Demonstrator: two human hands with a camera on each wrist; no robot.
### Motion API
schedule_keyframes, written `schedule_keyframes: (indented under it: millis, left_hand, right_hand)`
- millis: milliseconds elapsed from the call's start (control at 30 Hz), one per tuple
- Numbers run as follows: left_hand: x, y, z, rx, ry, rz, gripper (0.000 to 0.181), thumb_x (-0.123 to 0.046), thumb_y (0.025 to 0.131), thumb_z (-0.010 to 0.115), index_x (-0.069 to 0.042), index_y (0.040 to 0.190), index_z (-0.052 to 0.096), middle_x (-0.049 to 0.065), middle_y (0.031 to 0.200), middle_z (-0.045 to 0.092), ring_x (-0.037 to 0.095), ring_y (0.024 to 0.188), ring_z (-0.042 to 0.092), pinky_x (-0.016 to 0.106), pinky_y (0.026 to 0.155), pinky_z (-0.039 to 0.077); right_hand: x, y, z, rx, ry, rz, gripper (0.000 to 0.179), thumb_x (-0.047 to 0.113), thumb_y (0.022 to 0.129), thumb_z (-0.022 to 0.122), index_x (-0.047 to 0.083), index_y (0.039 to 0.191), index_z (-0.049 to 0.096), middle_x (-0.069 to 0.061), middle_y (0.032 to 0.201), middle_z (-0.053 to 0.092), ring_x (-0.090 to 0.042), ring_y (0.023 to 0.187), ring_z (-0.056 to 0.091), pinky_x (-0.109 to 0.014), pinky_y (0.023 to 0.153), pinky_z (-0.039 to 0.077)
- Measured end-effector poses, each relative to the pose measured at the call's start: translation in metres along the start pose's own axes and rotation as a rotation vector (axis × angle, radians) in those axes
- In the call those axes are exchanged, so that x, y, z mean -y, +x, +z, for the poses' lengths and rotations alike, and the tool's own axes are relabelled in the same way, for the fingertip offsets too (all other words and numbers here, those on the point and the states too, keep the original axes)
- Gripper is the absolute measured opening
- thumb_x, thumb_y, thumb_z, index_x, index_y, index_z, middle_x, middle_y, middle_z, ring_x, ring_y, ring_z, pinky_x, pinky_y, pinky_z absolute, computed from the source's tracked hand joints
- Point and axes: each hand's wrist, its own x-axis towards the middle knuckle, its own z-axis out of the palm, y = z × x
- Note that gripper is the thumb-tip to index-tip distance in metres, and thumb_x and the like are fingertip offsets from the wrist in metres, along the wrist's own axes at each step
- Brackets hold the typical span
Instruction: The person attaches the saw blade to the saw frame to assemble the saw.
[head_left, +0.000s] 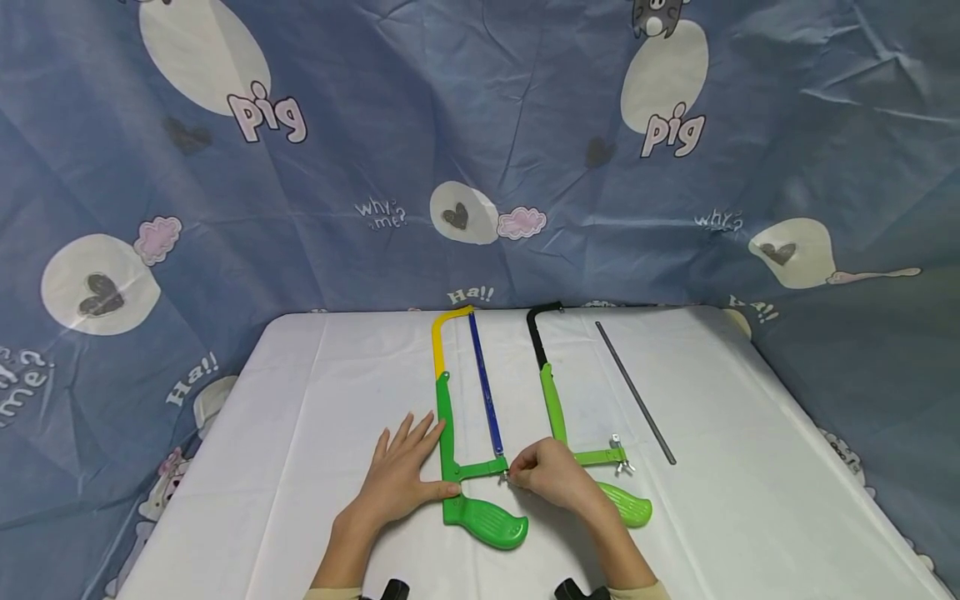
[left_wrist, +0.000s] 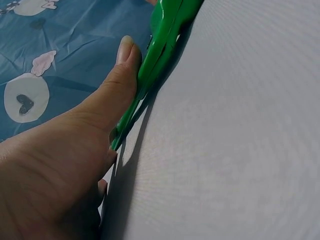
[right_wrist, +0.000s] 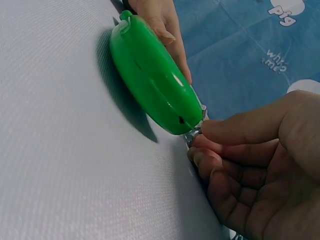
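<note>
A hacksaw with a green and yellow frame (head_left: 446, 400) lies flat on the white table, its blue blade (head_left: 486, 383) running along the right side. My left hand (head_left: 401, 475) rests on this frame with spread fingers, the thumb lying across it near the green handle (head_left: 495, 522). In the left wrist view the thumb (left_wrist: 120, 75) presses along the green frame's side. At the near end of the blade, my right hand (head_left: 555, 475) pinches a small metal wing nut (right_wrist: 191, 135) between thumb and fingers. The fingertips partly hide that nut.
Right of this saw lies a second hacksaw (head_left: 553, 404), light green and black, with no blade fitted; the right forearm partly covers it. Farther right is a loose grey blade (head_left: 636, 392). A blue patterned cloth (head_left: 480, 125) hangs behind the table (head_left: 300, 467).
</note>
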Motion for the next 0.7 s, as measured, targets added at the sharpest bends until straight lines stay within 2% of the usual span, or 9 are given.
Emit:
schedule_keyframes:
  millis: [300,700]
  left_hand:
    - [-0.0005,0.0008,-0.0005,0.006,0.001,0.002,0.111,-0.075,0.069,0.071,-0.020,0.157,0.032,0.004,0.166,0.024,0.036,0.156,0.007,0.065,0.121,-0.001]
    - [0.0000,-0.0006,0.0003,-0.002,0.009,0.007,0.110,-0.076,0.069,0.071,-0.020,0.156,0.033,0.005,0.165,0.026,0.037,0.156,0.009,0.065,0.121,0.001]
  right_hand:
    - [0.0000,0.0010,-0.0019,0.020,-0.005,0.026,0.011,0.021,0.082,0.078,0.011,0.078,0.078,-0.001,0.071,0.073,-0.009,0.061,0.057,-0.024,0.055,0.046]
    - [0.0024,0.0006,0.0016,-0.047,-0.037,0.021,0.022,0.028,0.079,0.081,0.009,0.069,0.078,-0.001,0.061,0.069,-0.008,0.056,0.051,-0.024,0.049,0.040]
